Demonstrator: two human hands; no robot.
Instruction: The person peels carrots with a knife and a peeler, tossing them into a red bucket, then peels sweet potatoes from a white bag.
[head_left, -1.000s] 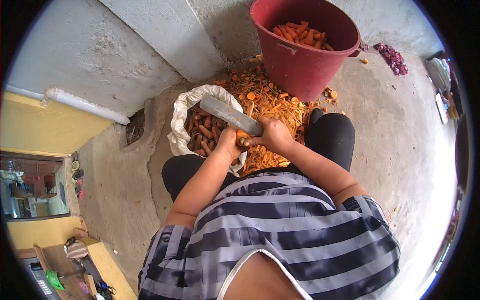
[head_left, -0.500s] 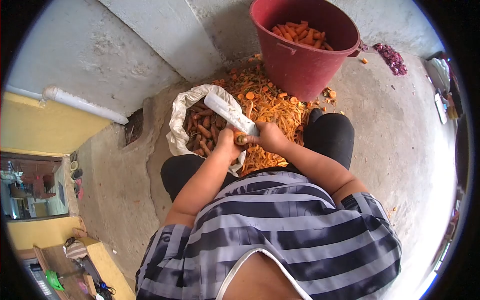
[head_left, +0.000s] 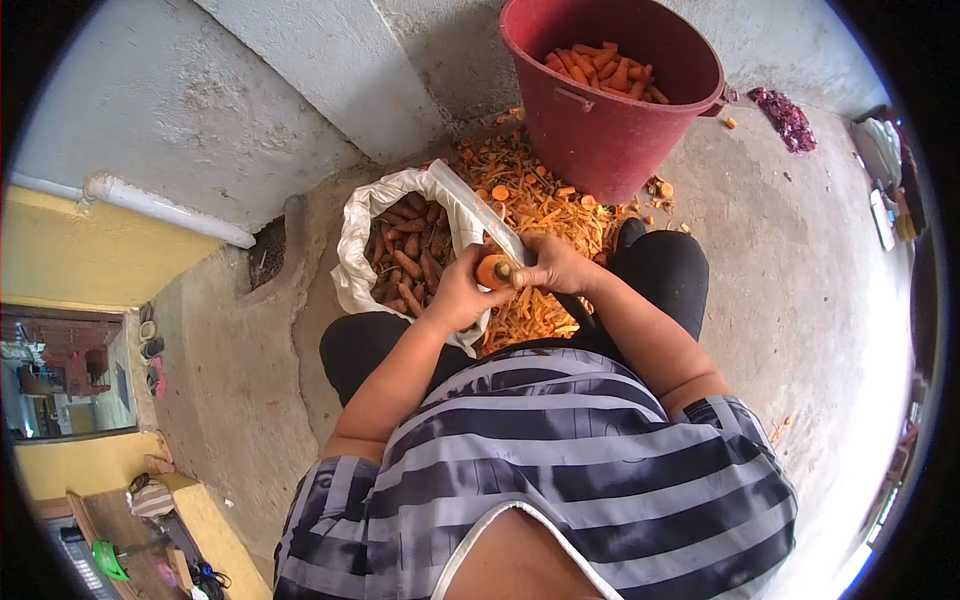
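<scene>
Holding brownish carrots [head_left: 408,262]: white sack [head_left: 352,245], open.
Left hand [head_left: 463,290]: pinching an orange carrot [head_left: 493,271].
Knife [head_left: 478,205]: blade slanting past the sack's rim.
Orange carrot: between both hands, end toward the body.
Right hand [head_left: 555,268]: closed on the knife, thumb against the carrot.
Peelings [head_left: 570,228]: heaped on the floor [head_left: 770,225].
Red bucket [head_left: 590,145]: peeled carrots [head_left: 608,74] inside.

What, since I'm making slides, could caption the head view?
Left hand holding a carrot, right hand a knife, peelings on the floor.
</scene>
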